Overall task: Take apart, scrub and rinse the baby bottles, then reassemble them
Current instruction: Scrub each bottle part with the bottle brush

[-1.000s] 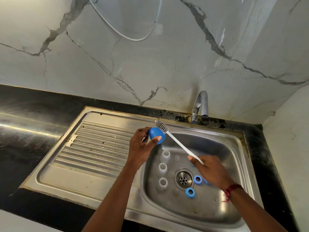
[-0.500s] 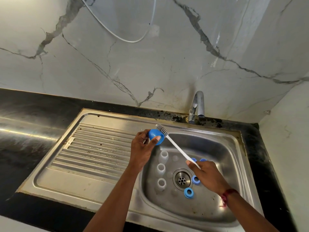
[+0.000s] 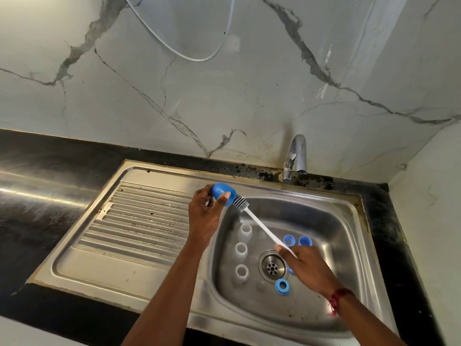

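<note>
My left hand (image 3: 203, 216) grips a blue dome-shaped bottle cap (image 3: 222, 193) above the left rim of the sink basin. My right hand (image 3: 308, 268) holds the white handle of a bottle brush (image 3: 260, 226), whose grey bristle head sits at the cap's open mouth. Three clear bottle bodies (image 3: 241, 249) stand upright in a row on the basin floor, left of the drain. Blue screw rings lie around the drain: one (image 3: 282, 286) in front, one (image 3: 289, 240) behind, with another blue part (image 3: 305, 240) beside it. My right hand hides one more blue piece in part.
The steel sink (image 3: 349, 221) has a ribbed draining board (image 3: 139, 221) on its left and a drain (image 3: 272, 266) in the middle. A chrome tap (image 3: 295, 156) stands at the back, with no water running. Black countertop (image 3: 37, 196) surrounds the sink, and a marble wall rises behind.
The cap has turned in my left hand and the brush head has moved from above the cap to its open mouth. My right hand has shifted slightly along with it.
</note>
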Action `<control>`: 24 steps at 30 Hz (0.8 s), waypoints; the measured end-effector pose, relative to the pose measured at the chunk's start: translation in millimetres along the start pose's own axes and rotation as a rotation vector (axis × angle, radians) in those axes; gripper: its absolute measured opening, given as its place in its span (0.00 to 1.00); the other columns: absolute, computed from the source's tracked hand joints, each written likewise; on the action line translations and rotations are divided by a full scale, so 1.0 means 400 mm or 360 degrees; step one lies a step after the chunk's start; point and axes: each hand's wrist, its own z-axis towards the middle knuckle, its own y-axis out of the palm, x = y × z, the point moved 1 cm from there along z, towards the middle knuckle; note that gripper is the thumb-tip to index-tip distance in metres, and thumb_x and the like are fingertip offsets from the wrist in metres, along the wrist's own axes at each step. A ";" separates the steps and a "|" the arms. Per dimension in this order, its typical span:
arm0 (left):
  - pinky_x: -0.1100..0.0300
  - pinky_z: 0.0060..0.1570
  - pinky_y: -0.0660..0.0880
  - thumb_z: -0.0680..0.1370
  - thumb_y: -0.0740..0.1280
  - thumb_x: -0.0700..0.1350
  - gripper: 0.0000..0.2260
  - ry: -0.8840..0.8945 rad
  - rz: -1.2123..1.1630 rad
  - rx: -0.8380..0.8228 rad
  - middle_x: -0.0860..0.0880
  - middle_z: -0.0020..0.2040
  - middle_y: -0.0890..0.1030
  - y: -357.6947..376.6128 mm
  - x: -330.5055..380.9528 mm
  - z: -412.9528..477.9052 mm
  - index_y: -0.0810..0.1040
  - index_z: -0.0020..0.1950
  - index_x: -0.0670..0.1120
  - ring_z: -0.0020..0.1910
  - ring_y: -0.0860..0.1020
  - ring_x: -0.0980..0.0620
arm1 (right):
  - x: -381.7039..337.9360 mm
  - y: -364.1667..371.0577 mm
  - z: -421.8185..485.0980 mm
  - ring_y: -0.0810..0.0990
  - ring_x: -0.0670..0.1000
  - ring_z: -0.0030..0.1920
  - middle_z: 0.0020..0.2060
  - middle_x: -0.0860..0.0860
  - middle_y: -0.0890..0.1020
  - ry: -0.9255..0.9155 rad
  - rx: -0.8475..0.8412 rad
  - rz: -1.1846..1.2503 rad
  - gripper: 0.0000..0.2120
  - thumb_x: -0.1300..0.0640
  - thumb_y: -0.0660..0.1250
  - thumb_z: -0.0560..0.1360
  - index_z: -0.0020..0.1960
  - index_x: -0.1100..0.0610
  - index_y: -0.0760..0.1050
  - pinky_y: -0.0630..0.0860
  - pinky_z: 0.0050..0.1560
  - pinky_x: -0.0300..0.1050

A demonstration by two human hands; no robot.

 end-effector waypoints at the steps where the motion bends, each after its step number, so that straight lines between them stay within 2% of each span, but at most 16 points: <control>1: 0.67 0.46 0.77 0.73 0.73 0.52 0.10 -0.0007 0.0021 -0.0003 0.44 0.52 0.80 0.002 -0.005 0.001 0.79 0.53 0.55 0.49 0.80 0.53 | 0.003 0.000 -0.003 0.66 0.45 0.25 0.23 0.49 0.68 -0.0006 0.0001 0.0017 0.34 0.27 0.55 0.70 0.30 0.59 0.65 0.66 0.31 0.38; 4: 0.64 0.47 0.77 0.69 0.72 0.62 0.19 0.0035 0.0150 -0.0119 0.48 0.52 0.79 0.019 -0.023 -0.009 0.79 0.55 0.55 0.49 0.79 0.50 | 0.000 -0.004 -0.004 0.66 0.44 0.25 0.23 0.49 0.68 0.0021 -0.0008 0.0019 0.31 0.28 0.55 0.70 0.30 0.57 0.65 0.66 0.30 0.36; 6: 0.60 0.47 0.78 0.68 0.73 0.65 0.21 0.0067 0.0207 -0.0157 0.50 0.52 0.79 0.030 -0.032 -0.021 0.78 0.56 0.56 0.48 0.79 0.52 | -0.010 -0.004 0.002 0.68 0.45 0.25 0.24 0.50 0.70 0.0042 -0.0029 -0.0014 0.31 0.29 0.55 0.70 0.30 0.57 0.66 0.69 0.32 0.38; 8: 0.55 0.48 0.78 0.68 0.71 0.66 0.22 0.0086 0.0229 -0.0159 0.51 0.52 0.78 0.033 -0.038 -0.027 0.78 0.56 0.56 0.48 0.79 0.52 | -0.018 -0.003 0.009 0.70 0.46 0.26 0.24 0.51 0.72 0.0050 -0.0044 -0.0062 0.30 0.30 0.55 0.72 0.30 0.57 0.67 0.72 0.35 0.39; 11: 0.52 0.50 0.78 0.68 0.69 0.67 0.23 0.0087 0.0290 -0.0112 0.51 0.53 0.79 0.021 -0.047 -0.026 0.77 0.57 0.56 0.49 0.78 0.52 | -0.019 0.001 0.013 0.71 0.46 0.27 0.25 0.51 0.73 0.0034 -0.0054 -0.0082 0.30 0.30 0.55 0.72 0.30 0.57 0.67 0.73 0.35 0.40; 16: 0.51 0.54 0.79 0.68 0.69 0.68 0.24 0.0038 0.0242 0.0027 0.51 0.55 0.80 0.000 -0.057 -0.006 0.78 0.57 0.56 0.51 0.79 0.52 | 0.000 -0.006 -0.004 0.66 0.45 0.26 0.24 0.50 0.69 0.0012 -0.0055 -0.0084 0.34 0.25 0.54 0.69 0.31 0.58 0.66 0.67 0.32 0.40; 20: 0.47 0.55 0.80 0.67 0.70 0.68 0.18 -0.0020 0.0196 0.0050 0.51 0.54 0.80 0.003 -0.065 -0.001 0.77 0.53 0.63 0.52 0.80 0.49 | -0.009 -0.026 -0.011 0.66 0.45 0.26 0.24 0.48 0.69 0.0001 -0.0087 -0.0066 0.29 0.28 0.56 0.70 0.27 0.52 0.68 0.67 0.33 0.39; 24: 0.54 0.55 0.79 0.67 0.70 0.67 0.23 -0.0002 0.0218 0.0031 0.51 0.55 0.80 0.009 -0.054 -0.011 0.78 0.56 0.57 0.53 0.80 0.51 | -0.014 -0.035 0.001 0.67 0.45 0.25 0.23 0.48 0.70 -0.0009 -0.0113 -0.0111 0.27 0.37 0.61 0.78 0.22 0.44 0.70 0.70 0.33 0.42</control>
